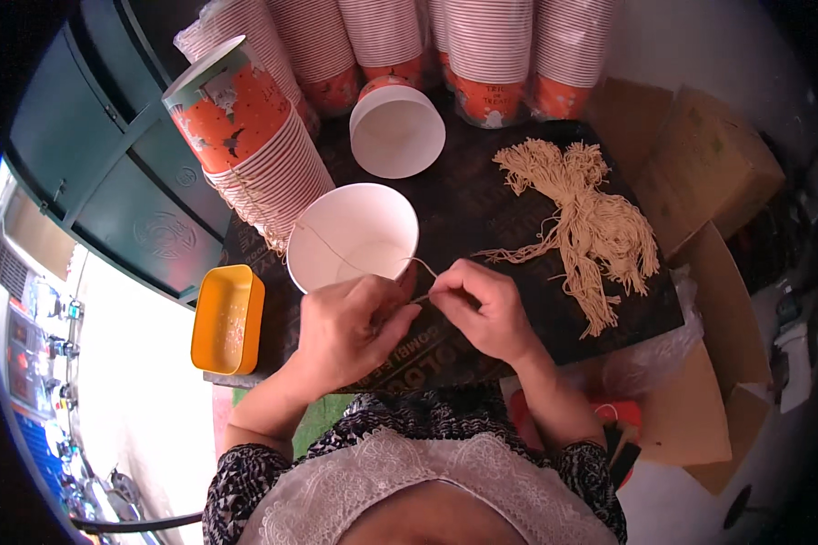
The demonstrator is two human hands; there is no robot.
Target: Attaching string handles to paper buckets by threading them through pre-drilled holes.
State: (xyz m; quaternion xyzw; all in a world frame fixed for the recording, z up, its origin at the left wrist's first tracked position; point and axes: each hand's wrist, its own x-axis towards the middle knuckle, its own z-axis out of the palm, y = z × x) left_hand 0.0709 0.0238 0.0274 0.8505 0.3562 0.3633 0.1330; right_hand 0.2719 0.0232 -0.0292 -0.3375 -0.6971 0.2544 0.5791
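A white-lined paper bucket (323, 238) lies tilted in front of me with its mouth facing up toward me. A thin beige string (323, 238) runs from its far left rim across the opening to my hands. At the near rim, my left hand (350, 331) is closed around the string, its fingers curled against the bucket and partly hidden. Just to the right, my right hand (483, 307) pinches the string between thumb and fingertips, and a short bend of it shows between the hands.
A stack of orange printed buckets (232, 118) leans at left, strings hanging down its side. Another bucket (397, 136) lies behind. Wrapped bucket stacks (491, 45) line the back. A bundle of cut strings (600, 232) lies right, a yellow tray (227, 318) left, cardboard boxes (713, 163) far right.
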